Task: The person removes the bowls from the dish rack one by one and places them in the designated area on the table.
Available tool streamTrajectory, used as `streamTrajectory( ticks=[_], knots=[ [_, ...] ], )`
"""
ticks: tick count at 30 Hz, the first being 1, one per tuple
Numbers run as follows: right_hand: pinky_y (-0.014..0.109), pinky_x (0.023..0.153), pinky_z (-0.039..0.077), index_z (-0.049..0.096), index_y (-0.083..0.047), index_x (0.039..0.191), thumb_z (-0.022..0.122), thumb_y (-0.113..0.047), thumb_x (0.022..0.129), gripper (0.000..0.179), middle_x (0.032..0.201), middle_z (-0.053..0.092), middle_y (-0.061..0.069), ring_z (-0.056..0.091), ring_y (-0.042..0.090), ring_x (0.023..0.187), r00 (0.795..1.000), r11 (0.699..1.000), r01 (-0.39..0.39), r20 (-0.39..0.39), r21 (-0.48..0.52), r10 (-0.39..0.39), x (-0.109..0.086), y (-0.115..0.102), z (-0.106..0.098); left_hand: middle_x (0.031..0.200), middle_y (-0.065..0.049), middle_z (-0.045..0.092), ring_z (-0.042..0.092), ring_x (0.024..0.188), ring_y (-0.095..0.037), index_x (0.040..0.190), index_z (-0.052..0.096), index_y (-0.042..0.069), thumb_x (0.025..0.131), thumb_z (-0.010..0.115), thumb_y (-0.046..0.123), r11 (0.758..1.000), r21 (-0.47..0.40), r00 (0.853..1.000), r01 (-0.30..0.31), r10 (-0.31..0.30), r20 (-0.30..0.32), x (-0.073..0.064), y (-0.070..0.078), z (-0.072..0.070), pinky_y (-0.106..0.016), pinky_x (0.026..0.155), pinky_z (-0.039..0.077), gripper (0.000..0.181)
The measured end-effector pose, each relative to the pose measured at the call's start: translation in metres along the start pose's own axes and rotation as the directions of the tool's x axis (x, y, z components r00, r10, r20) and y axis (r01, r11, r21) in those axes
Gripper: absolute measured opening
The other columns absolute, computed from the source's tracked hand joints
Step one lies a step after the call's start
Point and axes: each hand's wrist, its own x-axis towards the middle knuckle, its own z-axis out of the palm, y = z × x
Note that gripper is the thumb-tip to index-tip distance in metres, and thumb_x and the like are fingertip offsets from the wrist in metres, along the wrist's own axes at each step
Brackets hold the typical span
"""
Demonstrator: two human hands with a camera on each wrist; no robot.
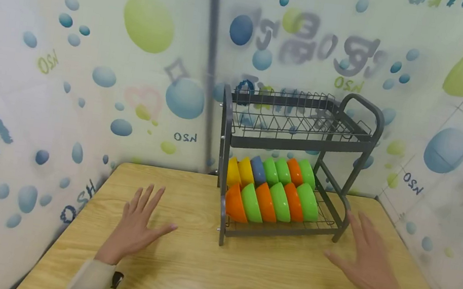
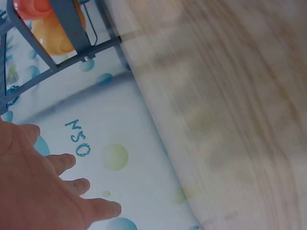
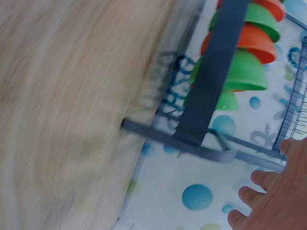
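A dark grey two-tier dish rack (image 1: 298,147) stands toward the back of the wooden table. On its lower tier, two rows of bowls lean on edge: a front row of orange and green bowls (image 1: 280,202), and a back row with yellow bowls (image 1: 246,171), a blue bowl (image 1: 258,170), green and orange ones. The upper tier holds nothing. My left hand (image 1: 136,225) hovers over the table left of the rack, fingers spread. To the rack's right, my right hand (image 1: 368,265) is held with fingers straight and thumb out, its fingertips near the rack's right leg.
Light wooden table (image 1: 176,276) extends in front of the rack and to both sides. Behind and beside it hang pale walls (image 1: 134,75) patterned with blue and green dots and lettering. Dark bands (image 1: 117,280) show at the cuffs of both sleeves.
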Motion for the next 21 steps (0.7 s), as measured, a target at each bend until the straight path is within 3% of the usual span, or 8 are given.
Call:
streamTrajectory(
  ticks=[4, 8, 16, 21],
  knots=[
    [0.081, 0.114, 0.014, 0.011, -0.016, 0.166, 0.08, -0.041, 0.087, 0.108, 0.173, 0.005, 0.017, 0.013, 0.054, 0.154, 0.999, 0.992, -0.023, 0.03, 0.122, 0.02, 0.01, -0.011, -0.003, 0.174, -0.008, 0.004, -0.003, 0.16, -0.042, 0.165, 0.007, 0.035, 0.092, 0.066, 0.064, 0.999, -0.032, 1.0, -0.026, 0.025, -0.016, 0.009, 0.009, -0.001, -0.077, 0.119, 0.009, 0.098],
    [0.082, 0.113, 0.013, 0.008, -0.016, 0.166, 0.077, -0.034, 0.092, 0.103, 0.172, 0.006, 0.02, 0.01, 0.055, 0.154, 0.997, 0.966, -0.04, 0.071, 0.254, 0.023, 0.022, -0.016, -0.004, 0.174, -0.008, 0.006, 0.001, 0.16, -0.041, 0.166, 0.008, 0.033, 0.093, 0.065, 0.062, 0.994, -0.096, 0.999, -0.042, 0.04, -0.023, 0.019, 0.02, -0.004, -0.072, 0.122, 0.015, 0.097],
    [0.081, 0.112, 0.019, 0.005, -0.014, 0.166, 0.064, -0.039, 0.101, 0.092, 0.17, 0.008, 0.027, 0.014, 0.058, 0.152, 0.98, 0.942, -0.135, 0.183, 0.306, 0.081, 0.044, -0.011, -0.003, 0.173, -0.009, 0.013, 0.014, 0.159, -0.036, 0.164, 0.008, 0.037, 0.095, 0.063, 0.062, 0.957, -0.282, 0.997, -0.072, 0.064, -0.04, 0.042, 0.047, -0.01, -0.069, 0.12, 0.026, 0.092],
    [0.072, 0.106, 0.041, 0.003, -0.015, 0.166, 0.058, -0.04, 0.105, 0.086, 0.169, 0.012, 0.028, 0.028, 0.061, 0.146, 0.963, 0.903, -0.197, 0.247, 0.382, 0.105, 0.054, -0.015, -0.001, 0.171, -0.003, 0.023, 0.023, 0.157, -0.032, 0.163, 0.017, 0.037, 0.097, 0.063, 0.057, 0.927, -0.356, 0.992, -0.121, 0.095, -0.089, 0.057, 0.065, -0.012, -0.064, 0.123, 0.026, 0.083]
  ],
)
